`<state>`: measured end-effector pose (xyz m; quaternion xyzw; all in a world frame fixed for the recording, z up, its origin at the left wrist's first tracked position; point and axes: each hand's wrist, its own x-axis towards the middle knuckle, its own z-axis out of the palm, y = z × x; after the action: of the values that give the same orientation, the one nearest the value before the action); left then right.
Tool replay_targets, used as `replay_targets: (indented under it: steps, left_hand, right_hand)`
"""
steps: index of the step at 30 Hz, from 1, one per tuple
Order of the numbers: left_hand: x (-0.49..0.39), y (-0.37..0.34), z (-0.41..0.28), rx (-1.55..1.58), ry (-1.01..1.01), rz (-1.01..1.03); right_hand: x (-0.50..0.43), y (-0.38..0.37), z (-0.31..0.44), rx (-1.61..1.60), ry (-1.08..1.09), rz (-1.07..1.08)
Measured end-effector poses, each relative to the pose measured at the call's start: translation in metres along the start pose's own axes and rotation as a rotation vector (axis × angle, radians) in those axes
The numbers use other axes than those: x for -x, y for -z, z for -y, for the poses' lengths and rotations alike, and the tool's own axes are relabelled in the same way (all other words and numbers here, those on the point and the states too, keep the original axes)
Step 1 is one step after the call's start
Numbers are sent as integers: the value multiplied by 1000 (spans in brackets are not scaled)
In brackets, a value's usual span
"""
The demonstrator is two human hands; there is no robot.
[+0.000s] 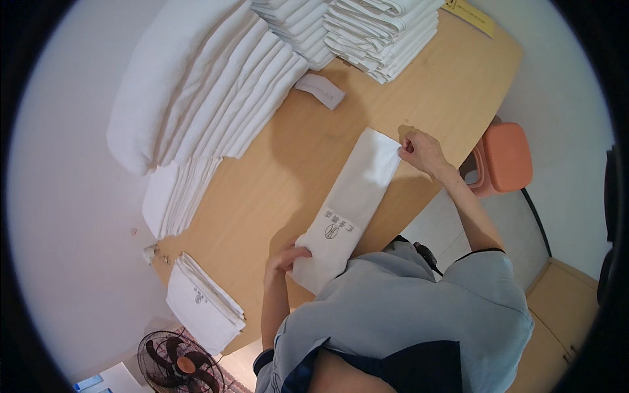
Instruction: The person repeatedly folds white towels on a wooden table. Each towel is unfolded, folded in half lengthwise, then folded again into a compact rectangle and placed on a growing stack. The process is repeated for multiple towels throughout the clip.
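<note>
A white towel (363, 182), folded into a long strip with a dark printed emblem and writing, lies slantwise on the wooden table (245, 216) before me. My left hand (289, 258) grips its near left edge, thumb on top and fingers underneath. At the far right corner, my right hand (420, 151) pinches the cloth between thumb and curled fingers. The towel's near end reaches my grey shirt.
Stacked white towels (231, 98) and folded white cloths (381, 37) line the far side. A small folded pile (204, 302) is at the near left, by a fan (184, 364). A whitish strip (320, 90), a yellow sign (469, 18) and an orange-lidded bin (508, 157) also show.
</note>
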<state>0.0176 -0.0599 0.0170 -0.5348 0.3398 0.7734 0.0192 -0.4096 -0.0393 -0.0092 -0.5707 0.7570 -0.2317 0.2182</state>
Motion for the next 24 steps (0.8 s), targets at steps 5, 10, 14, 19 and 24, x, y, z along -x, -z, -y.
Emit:
replay_targets:
  steps: [5, 10, 14, 19, 24]
  left_hand:
    - [-3, 2, 8, -31, -18, 22]
    - [-10, 6, 12, -78, -11, 89]
    - [-9, 5, 11, -87, 28, 112]
    - [-10, 3, 9, -86, 18, 51]
    - [-6, 1, 1, -105, 0, 109]
  right_hand:
    - [-3, 12, 21, 217, 58, 21]
    - [18, -9, 45, 285, 598, -255]
    - [26, -16, 26, 335, 599, 20]
    - [23, -13, 12, 434, 430, -122]
    - [30, -28, 22, 325, 564, 128]
